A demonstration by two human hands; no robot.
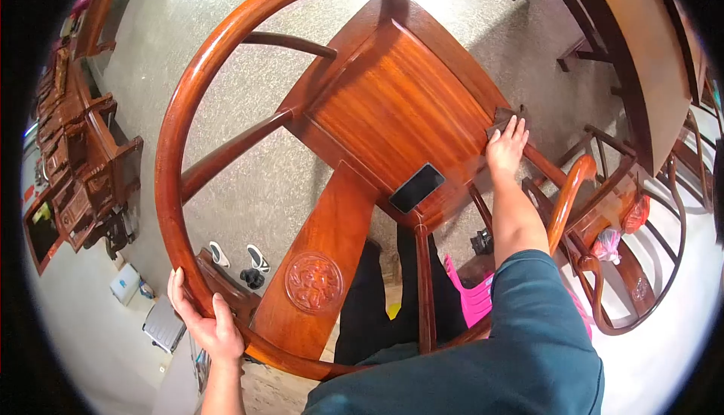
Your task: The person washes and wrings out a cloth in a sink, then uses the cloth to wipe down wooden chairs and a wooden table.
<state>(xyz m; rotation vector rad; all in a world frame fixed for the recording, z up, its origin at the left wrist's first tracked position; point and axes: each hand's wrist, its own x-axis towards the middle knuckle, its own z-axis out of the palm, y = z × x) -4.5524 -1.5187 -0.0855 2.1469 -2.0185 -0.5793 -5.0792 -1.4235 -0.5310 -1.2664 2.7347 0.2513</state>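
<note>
While the chair faces upper right, its splat slants lengthwise likewise.

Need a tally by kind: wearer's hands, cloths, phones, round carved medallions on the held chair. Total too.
Hands: 2 (left hand, right hand)
Dark cloth: 1
Phone: 1
Carved medallion: 1
Total: 5

Phone on chair seat, apparent cloth under right hand at seat edge.
</note>
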